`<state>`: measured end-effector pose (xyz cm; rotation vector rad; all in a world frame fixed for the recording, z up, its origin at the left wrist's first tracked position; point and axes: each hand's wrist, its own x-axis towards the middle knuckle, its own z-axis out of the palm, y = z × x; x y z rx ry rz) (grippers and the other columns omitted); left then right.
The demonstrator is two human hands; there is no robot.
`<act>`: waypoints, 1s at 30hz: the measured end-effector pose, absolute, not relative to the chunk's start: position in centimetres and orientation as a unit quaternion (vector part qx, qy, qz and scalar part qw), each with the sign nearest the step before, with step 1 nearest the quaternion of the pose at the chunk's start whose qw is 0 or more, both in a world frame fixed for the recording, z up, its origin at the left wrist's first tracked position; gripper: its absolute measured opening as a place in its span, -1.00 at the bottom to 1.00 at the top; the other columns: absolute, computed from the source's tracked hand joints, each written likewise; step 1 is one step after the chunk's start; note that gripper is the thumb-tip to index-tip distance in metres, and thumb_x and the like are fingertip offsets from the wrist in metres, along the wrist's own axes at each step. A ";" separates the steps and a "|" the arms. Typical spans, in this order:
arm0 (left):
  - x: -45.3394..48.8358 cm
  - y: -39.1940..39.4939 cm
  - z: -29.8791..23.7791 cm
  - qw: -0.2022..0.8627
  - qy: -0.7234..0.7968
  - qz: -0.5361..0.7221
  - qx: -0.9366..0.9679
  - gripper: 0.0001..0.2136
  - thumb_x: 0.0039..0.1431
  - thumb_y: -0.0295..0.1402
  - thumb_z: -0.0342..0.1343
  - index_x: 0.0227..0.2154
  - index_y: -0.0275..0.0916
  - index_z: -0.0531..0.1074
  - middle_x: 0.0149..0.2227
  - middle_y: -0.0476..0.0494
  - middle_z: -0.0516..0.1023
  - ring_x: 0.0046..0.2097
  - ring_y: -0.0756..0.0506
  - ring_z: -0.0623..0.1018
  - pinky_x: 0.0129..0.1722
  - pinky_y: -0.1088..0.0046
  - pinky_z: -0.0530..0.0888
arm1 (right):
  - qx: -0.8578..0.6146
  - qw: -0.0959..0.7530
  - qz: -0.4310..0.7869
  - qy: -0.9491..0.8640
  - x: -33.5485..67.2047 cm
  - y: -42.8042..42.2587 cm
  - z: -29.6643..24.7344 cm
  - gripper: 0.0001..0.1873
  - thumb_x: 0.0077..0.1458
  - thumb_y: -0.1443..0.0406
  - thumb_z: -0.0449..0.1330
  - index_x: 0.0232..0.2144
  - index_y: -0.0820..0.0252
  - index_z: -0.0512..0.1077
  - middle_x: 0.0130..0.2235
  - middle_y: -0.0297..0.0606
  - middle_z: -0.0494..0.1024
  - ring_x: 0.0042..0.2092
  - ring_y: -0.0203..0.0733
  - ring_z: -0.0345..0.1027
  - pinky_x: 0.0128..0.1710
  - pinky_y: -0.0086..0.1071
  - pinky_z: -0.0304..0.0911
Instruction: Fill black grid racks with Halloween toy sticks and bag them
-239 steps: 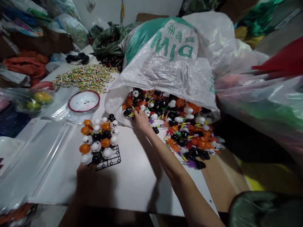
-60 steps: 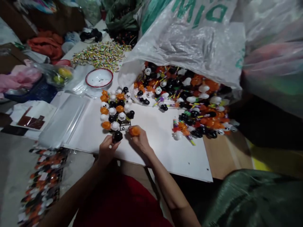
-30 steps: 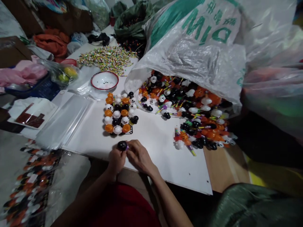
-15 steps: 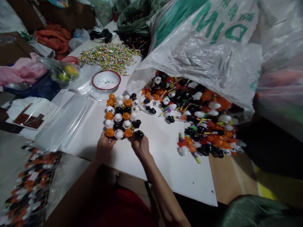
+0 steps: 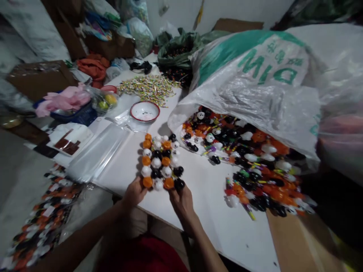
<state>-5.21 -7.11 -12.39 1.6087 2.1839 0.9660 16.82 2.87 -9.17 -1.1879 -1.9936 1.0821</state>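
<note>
A neat block of orange, white and black Halloween novelty toys (image 5: 155, 162) lies at the front of the white table, their round heads set in rows. Some of the white heads look like skulls, some of the orange ones like pumpkins. My left hand (image 5: 135, 192) is closed at the block's near left corner. At the near right corner my right hand (image 5: 181, 200) grips it, just below a black head. The fingertips of both hands are partly hidden beneath the toys. To the right is a loose heap of similar toys (image 5: 263, 192).
A big white sack (image 5: 272, 94) spills toys across the table (image 5: 210, 211). Beyond the block stands a red-rimmed white bowl (image 5: 145, 112), with a pile of small candy-coloured sticks (image 5: 147, 87) behind. Clear plastic bags (image 5: 96, 155) lie left; packed toys (image 5: 42, 223) sit lower left.
The camera view has tilted up and swung left, so everything appears lower and further right. Both hands keep their hold on the toy block, whose rows look the same.
</note>
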 end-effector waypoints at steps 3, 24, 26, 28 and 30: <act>-10.4 -8.5 -10.1 0.137 0.753 0.285 0.577 -0.87 0.08 -0.29 0.13 -0.32 -0.13 0.52 -0.32 -0.06 0.59 -0.29 -0.06 0.58 -0.24 0.49 0.52 | -0.484 0.253 0.442 -0.712 19.9 -0.4 -9.8 -0.67 0.07 -0.01 0.16 -0.43 0.11 0.43 -0.48 -0.27 0.52 -0.44 -0.08 0.38 -0.45 -0.31 0.30; -30.9 -4.1 0.3 0.096 0.883 0.339 0.309 -0.69 0.07 -0.17 0.12 -0.66 -0.23 0.44 -0.60 -0.04 0.43 -0.38 -0.10 0.46 -0.37 0.45 0.27 | -0.619 0.291 0.454 -0.570 27.9 7.5 -2.7 -0.50 -0.43 -0.03 0.41 -0.42 0.16 0.62 -0.33 -0.11 0.66 -0.35 0.05 0.56 -0.35 -0.23 0.52; -32.0 -3.4 2.2 0.096 0.882 0.354 0.295 -0.70 0.00 -0.24 0.21 -0.73 -0.23 0.38 -0.65 -0.04 0.37 -0.36 -0.11 0.47 -0.35 0.44 0.27 | -0.600 0.291 0.456 -0.589 27.2 8.8 -1.4 -0.47 -0.43 -0.06 0.41 -0.43 0.19 0.61 -0.33 -0.08 0.66 -0.35 0.07 0.56 -0.36 -0.22 0.53; -33.0 -2.5 4.3 0.089 0.880 0.380 0.269 -0.71 0.01 -0.28 0.26 -0.71 -0.25 0.37 -0.62 -0.04 0.37 -0.34 -0.11 0.48 -0.32 0.44 0.31 | -0.567 0.295 0.454 -0.621 25.7 9.7 -0.3 -0.44 -0.42 -0.11 0.41 -0.44 0.19 0.60 -0.33 -0.08 0.66 -0.34 0.05 0.56 -0.37 -0.25 0.54; -33.8 -1.3 6.7 0.078 0.869 0.422 0.246 -0.74 0.12 -0.23 0.25 -0.55 -0.28 0.43 -0.50 -0.04 0.45 -0.32 -0.07 0.49 -0.29 0.42 0.39 | -0.528 0.303 0.454 -0.651 23.6 10.6 0.8 -0.43 -0.38 -0.14 0.40 -0.43 0.18 0.60 -0.35 -0.10 0.66 -0.35 0.01 0.55 -0.38 -0.27 0.52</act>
